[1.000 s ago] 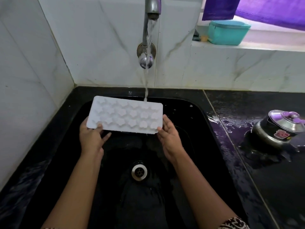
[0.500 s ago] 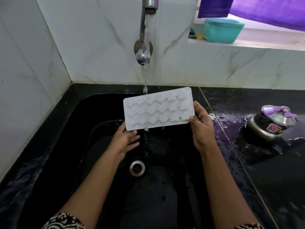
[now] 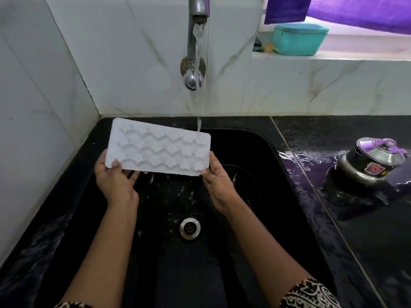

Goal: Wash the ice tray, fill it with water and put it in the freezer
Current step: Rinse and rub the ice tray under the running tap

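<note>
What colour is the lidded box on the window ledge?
Teal, box and lid alike; shows in the head view.

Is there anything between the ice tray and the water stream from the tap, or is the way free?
Nothing visible stands between them. The left hand and right hand hold the ice tray by its ends over the sink, and the water stream from the tap falls at the tray's far right edge.

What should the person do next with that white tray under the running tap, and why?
Probably slide the ice tray rightward under the stream. The water strikes only its far right edge, so most cavities go unrinsed. The left hand and right hand grip its two ends.
</note>
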`<state>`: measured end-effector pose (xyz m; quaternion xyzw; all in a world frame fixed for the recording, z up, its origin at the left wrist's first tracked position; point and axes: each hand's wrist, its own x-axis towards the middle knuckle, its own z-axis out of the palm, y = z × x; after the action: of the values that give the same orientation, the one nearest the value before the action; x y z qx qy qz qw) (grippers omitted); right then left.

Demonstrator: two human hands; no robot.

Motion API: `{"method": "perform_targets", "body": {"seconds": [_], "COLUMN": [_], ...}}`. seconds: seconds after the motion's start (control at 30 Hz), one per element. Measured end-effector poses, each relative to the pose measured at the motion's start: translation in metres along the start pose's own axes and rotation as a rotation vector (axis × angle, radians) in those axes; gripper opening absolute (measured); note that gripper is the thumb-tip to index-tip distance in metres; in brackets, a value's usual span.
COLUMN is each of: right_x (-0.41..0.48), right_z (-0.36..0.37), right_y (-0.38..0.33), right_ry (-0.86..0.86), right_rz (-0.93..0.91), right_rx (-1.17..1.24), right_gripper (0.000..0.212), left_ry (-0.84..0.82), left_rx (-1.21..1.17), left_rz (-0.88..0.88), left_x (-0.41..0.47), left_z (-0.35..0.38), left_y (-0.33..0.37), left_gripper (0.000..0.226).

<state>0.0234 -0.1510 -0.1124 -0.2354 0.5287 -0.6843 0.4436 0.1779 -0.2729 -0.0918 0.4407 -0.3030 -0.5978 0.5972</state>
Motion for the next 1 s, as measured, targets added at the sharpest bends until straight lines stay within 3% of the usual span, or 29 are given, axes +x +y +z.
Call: {"method": "perform_targets", "body": {"seconds": [0.1,0.2,0.37,0.5,0.57,0.63,0.73,0.83,1.0], "right_x": [-0.001,0.004,0.001,0.002,0.003,0.002,-0.002,-0.011,-0.018], "right_z": [-0.003,-0.012,-0.028,-0.041,-0.047,-0.054,-0.065,-0.073,-0.081], "right_y": [-0.008,-0.012,-0.022,-0.031,-0.035,-0.042,-0.058,-0.069,-0.078], "right_ry": [-0.023,0.081,0.303,0.332,0.308,0.338,0.344,0.284,0.149], "right_rz": [-0.014,-0.021,0.017,0.058,0.057,0.025,-0.100,-0.287,-0.444], "right_rx": [0.072,0.161,0.437,0.548,0.475,0.342,0.249,0.122,-0.107], "right_gripper": [0.057,0.049,0.023,0.021,0.017,0.042,0.062,0.058,0.055], "left_ry": [0.019,0.026,-0.030,-0.111,-0.141,-0.179,-0.270,-0.335,-0.449], "left_rx": [-0.012,0.007,0.058,-0.077,-0.164,-0.174,0.114,0.406,0.285], "left_rz": [-0.019,-0.105,-0.319,-0.556,-0.630,-0.670,-0.608,-0.461,-0.472], "left_x": [0.003,0.002,-0.006,-0.017,-0.018,-0.014,-0.017,-0.027,-0.042], "left_z": [-0.003,-0.002,0.001,0.006,0.006,0.004,0.007,0.013,0.017], "left_y": [0.000,-0.010,-0.034,-0.035,-0.034,-0.036,-0.043,-0.056,-0.069], "left_gripper": [0.033,0.036,0.032,0.027,0.028,0.038,0.026,0.025,0.046]}}
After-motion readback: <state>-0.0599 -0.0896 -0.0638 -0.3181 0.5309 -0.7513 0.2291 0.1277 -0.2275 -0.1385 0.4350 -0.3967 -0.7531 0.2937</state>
